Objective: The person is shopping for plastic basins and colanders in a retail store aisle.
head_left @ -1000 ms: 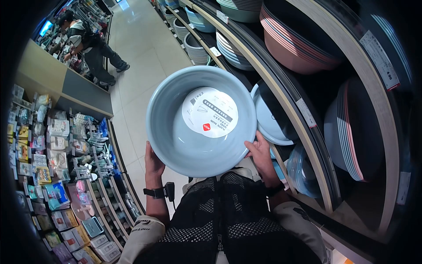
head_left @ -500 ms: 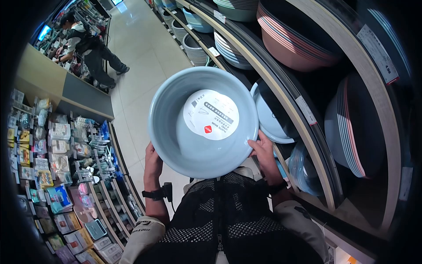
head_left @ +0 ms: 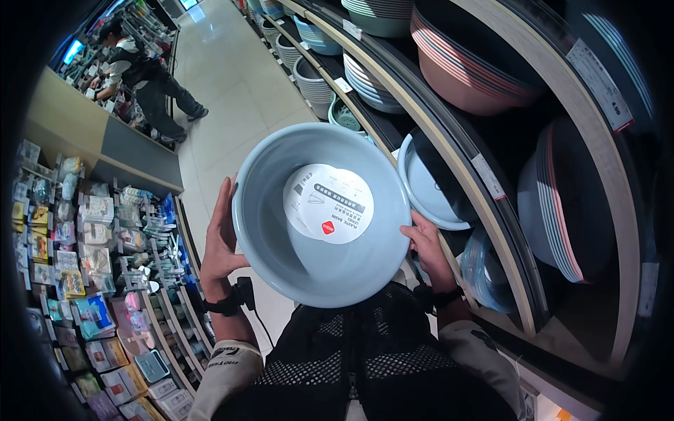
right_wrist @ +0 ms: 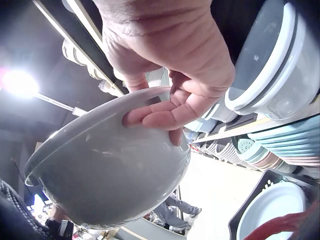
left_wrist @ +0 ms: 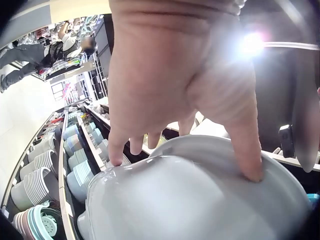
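A round light-blue basin (head_left: pixel 330 270) with a white round label (head_left: pixel 328 203) inside is held up in front of the body. At its left side is the left hand (head_left: pixel 219 242); the left wrist view shows this hand (left_wrist: pixel 170 80) spread, fingertips touching the basin (left_wrist: pixel 175 200). The right hand (head_left: pixel 430 247) grips the right rim, thumb on top. In the right wrist view the right hand (right_wrist: pixel 175 65) has its fingers bent against the outer wall of the basin (right_wrist: pixel 110 160).
Curved shelves on the right carry stacked pink basins (head_left: pixel 463 70), upright grey-blue basins (head_left: pixel 544 203) and a light-blue basin (head_left: pixel 428 182). Packaged goods (head_left: pixel 95 210) hang on the left. A person (head_left: pixel 151 81) stands beside shelving beyond the tiled aisle floor (head_left: pixel 225 91).
The left hand has moved up and outward along the basin's left side, with its fingers extended. The basin has come slightly lower toward the body. The right hand still grips the rim.
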